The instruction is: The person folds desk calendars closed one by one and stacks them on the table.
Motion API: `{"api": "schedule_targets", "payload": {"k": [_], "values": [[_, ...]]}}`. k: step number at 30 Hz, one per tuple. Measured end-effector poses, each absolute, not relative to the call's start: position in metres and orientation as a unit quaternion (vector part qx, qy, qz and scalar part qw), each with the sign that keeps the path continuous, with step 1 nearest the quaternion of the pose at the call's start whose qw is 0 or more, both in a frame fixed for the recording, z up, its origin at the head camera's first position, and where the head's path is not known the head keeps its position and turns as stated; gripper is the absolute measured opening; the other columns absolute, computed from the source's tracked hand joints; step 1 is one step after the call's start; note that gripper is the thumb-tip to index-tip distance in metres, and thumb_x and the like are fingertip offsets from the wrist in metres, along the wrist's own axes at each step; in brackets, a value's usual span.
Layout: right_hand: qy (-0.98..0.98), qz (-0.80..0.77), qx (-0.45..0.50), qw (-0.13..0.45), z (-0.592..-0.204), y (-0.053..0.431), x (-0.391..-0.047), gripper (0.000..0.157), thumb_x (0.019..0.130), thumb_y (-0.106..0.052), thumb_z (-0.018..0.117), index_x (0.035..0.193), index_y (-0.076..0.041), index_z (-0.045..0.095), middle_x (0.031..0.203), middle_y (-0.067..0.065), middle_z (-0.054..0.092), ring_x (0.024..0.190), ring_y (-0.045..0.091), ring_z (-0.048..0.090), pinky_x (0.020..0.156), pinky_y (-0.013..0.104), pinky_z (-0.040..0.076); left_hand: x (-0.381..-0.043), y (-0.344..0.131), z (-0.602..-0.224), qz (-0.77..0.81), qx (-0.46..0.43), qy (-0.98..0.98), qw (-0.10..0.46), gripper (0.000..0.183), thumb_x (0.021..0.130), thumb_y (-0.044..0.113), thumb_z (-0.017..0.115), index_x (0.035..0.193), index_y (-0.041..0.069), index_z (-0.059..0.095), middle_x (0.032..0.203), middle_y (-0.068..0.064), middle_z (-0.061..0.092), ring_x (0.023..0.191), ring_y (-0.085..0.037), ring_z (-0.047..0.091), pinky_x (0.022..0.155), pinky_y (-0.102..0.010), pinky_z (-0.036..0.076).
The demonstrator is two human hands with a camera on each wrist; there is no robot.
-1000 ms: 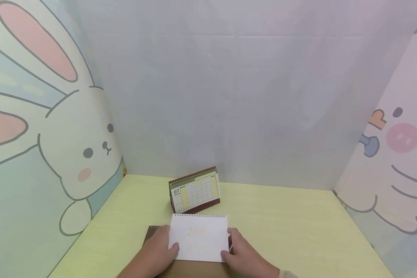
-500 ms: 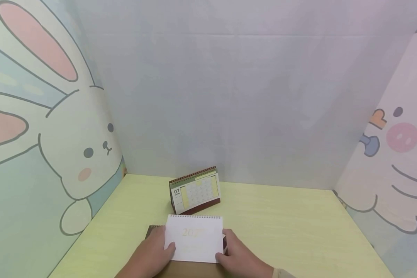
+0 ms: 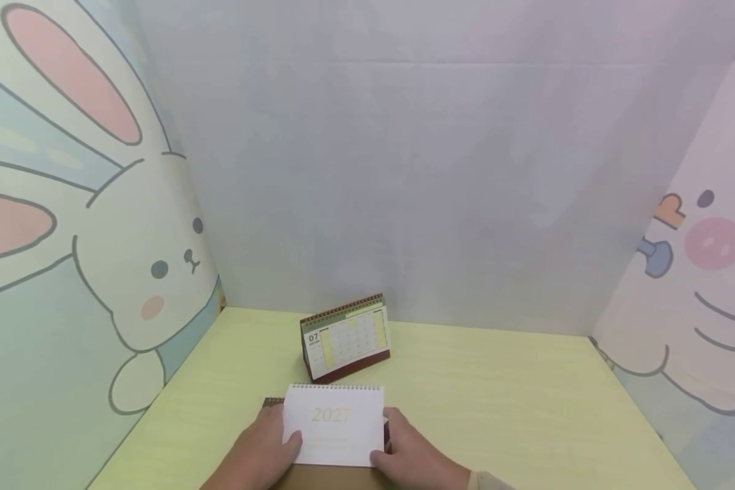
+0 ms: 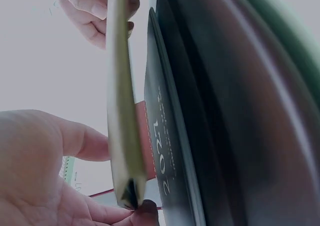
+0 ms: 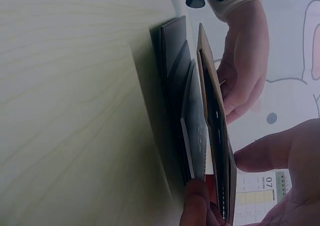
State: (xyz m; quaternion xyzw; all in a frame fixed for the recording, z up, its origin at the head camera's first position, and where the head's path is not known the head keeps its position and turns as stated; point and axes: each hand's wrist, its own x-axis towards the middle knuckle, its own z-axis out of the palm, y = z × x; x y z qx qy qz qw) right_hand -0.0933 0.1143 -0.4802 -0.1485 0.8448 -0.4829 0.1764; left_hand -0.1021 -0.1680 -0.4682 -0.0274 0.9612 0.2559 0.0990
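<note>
Both hands grip a desk calendar point(image 3: 333, 435) by its side edges. Its white cover, with a gold "2027" and a row of wire rings along the top, faces up in the head view. My left hand point(image 3: 257, 446) holds the left side with the thumb over the cover; my right hand point(image 3: 413, 452) does the same on the right. In the right wrist view the held calendar point(image 5: 217, 121) is seen edge-on, raised over a dark calendar point(image 5: 192, 121) that lies on a dark stack. The dark cover carries pale lettering in the left wrist view.
Behind the hands a desk calendar point(image 3: 349, 340) showing month 07 stands tilted on a dark red base. The pale yellow tabletop point(image 3: 496, 395) reaches back to a grey cloth wall point(image 3: 404, 170). Cartoon-printed panels, one with a rabbit point(image 3: 135, 272), flank the table.
Both hands have brought the white calendar to the left and a little nearer the person. The gold "2027" now reads clearly. The standing calendar keeps its place.
</note>
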Motion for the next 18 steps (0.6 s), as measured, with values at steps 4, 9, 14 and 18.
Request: {"api": "schedule_targets", "payload": {"k": [4, 9, 14, 18], "values": [[0.841, -0.486, -0.147, 0.188, -0.483, 0.11, -0.096, 0.063, 0.098, -0.016, 0.071, 0.151, 0.001, 0.04, 0.124, 0.007, 0.065, 0.104, 0.012, 0.06, 0.086, 0.021, 0.05, -0.103, -0.173, -0.471, 0.249, -0.025, 0.964, 0.091, 0.079, 0.099, 0.035, 0.069, 0.151, -0.018, 0.045, 0.154, -0.036, 0.053, 0.136, -0.048, 0.061, 0.117, -0.068, 0.048], [0.834, -0.493, -0.132, 0.212, -0.488, 0.104, -0.1, 0.066, 0.099, -0.013, 0.07, 0.155, 0.001, 0.038, 0.136, 0.01, 0.065, 0.113, 0.015, 0.062, 0.095, 0.029, 0.056, -0.105, -0.177, -0.475, 0.241, -0.034, 0.965, 0.1, 0.079, 0.099, 0.036, 0.069, 0.15, -0.019, 0.045, 0.149, -0.038, 0.055, 0.131, -0.048, 0.063, 0.116, -0.068, 0.049], [0.834, -0.49, -0.124, 0.22, -0.49, 0.098, -0.101, 0.061, 0.097, -0.012, 0.07, 0.15, 0.001, 0.041, 0.133, 0.009, 0.065, 0.111, 0.015, 0.062, 0.095, 0.031, 0.056, -0.104, -0.181, -0.477, 0.242, -0.037, 0.964, 0.103, 0.081, 0.099, 0.037, 0.069, 0.149, -0.021, 0.044, 0.147, -0.038, 0.055, 0.125, -0.045, 0.065, 0.115, -0.068, 0.05], [0.836, -0.489, -0.125, 0.217, -0.488, 0.094, -0.098, 0.055, 0.095, -0.011, 0.07, 0.143, -0.001, 0.045, 0.127, 0.006, 0.065, 0.107, 0.016, 0.06, 0.09, 0.026, 0.052, -0.101, -0.185, -0.477, 0.254, -0.043, 0.96, 0.111, 0.083, 0.099, 0.039, 0.068, 0.151, -0.021, 0.042, 0.15, -0.037, 0.054, 0.12, -0.041, 0.064, 0.115, -0.069, 0.049]]}}
